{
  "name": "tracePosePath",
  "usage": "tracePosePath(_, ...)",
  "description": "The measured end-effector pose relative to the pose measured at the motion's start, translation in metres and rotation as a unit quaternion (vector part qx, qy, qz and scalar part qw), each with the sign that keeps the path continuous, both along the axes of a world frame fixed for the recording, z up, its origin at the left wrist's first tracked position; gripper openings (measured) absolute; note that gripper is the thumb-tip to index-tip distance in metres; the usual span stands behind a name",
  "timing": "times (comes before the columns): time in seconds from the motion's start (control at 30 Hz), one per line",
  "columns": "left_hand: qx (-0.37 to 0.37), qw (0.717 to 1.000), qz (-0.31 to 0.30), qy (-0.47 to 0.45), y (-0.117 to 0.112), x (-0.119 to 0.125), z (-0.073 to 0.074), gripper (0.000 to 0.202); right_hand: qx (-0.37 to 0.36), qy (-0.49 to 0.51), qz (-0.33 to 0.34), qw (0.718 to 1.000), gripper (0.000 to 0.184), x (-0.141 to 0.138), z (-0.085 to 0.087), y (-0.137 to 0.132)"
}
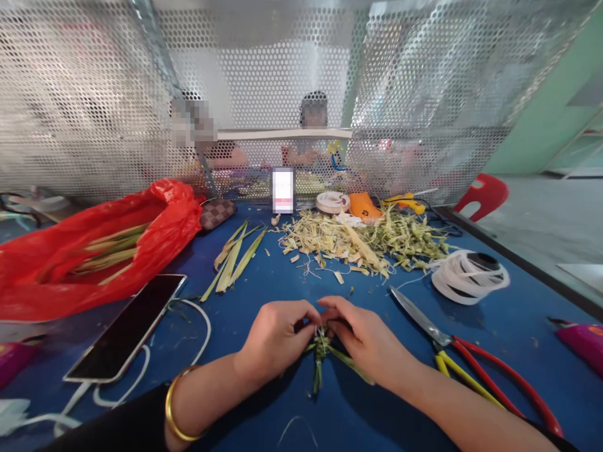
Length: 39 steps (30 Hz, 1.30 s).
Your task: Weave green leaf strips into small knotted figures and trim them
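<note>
A small knotted bundle of green leaf strips [319, 364] is between my two hands, low over the blue table, with loose ends hanging toward me and to the right. White thread crosses its top. My left hand [282, 336] pinches at the upper left of the bundle, thumb and forefinger together; a gold bangle [171, 405] is on that wrist. On the other side, my right hand [365, 336] has its fingers curled in at the bundle's top, closed on it. The fingertips nearly meet and partly hide the thread.
Scissors [438, 336] lie right, below a spool of white cord [471, 276]. Leaf scraps [343, 242] are heaped behind my hands, cut strips [235, 257] to their left. A phone [127, 329] and red bag [174, 220] lie left. People sit behind a perforated metal screen [264, 69].
</note>
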<state>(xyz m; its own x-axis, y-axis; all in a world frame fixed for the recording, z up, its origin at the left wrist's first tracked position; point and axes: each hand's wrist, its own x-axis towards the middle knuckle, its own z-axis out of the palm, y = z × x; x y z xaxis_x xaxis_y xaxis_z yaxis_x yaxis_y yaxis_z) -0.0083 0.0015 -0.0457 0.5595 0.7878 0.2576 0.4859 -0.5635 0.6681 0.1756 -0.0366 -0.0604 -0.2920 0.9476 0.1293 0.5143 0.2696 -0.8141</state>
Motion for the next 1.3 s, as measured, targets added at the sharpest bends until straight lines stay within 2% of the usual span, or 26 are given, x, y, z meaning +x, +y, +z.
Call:
tracePosePath(0.1,0.127,0.991,-0.037,0.026,-0.002,-0.001,-0.004,0.018,-0.013,0.007,-0.016,1.0,0.031,-0.001,0.001,0.0)
tracePosePath(0.2,0.191,0.977,-0.052,0.08,-0.003,-0.001,-0.004,0.023,-0.017,0.012,-0.023,1.0,0.029,-0.002,0.001,0.0)
tracePosePath(0.37,0.247,0.962,-0.033,0.115,-0.001,0.0,-0.002,0.023,-0.005,0.023,-0.017,1.0,0.03,-0.003,0.004,0.0)
tracePosePath(0.53,0.27,0.956,-0.056,0.105,0.0,0.002,-0.002,0.022,-0.003,0.038,-0.022,0.999,0.031,-0.004,0.008,0.002)
tracePosePath(0.67,0.281,0.952,-0.067,0.096,-0.001,0.002,0.0,0.022,0.036,0.028,-0.027,0.999,0.025,-0.003,0.007,0.005)
tracePosePath(0.8,0.245,0.963,-0.059,0.097,0.0,0.001,0.0,0.02,0.036,0.03,-0.043,0.998,0.02,-0.002,0.007,0.004)
tracePosePath(0.93,0.185,0.977,-0.045,0.092,0.001,-0.003,-0.003,0.019,0.016,0.026,-0.058,0.998,0.017,0.001,0.013,0.0)
tracePosePath(1.1,0.117,0.989,-0.042,0.078,0.001,-0.004,0.0,0.018,-0.014,-0.016,-0.044,0.999,0.017,0.009,0.02,-0.002)
tracePosePath(1.17,0.083,0.994,-0.019,0.075,0.002,-0.004,0.001,0.015,-0.029,-0.048,-0.024,0.998,0.018,0.014,0.021,-0.002)
tracePosePath(1.3,0.0,0.993,0.073,0.088,0.007,-0.003,0.002,0.012,-0.074,-0.108,0.037,0.991,0.02,0.025,0.024,-0.003)
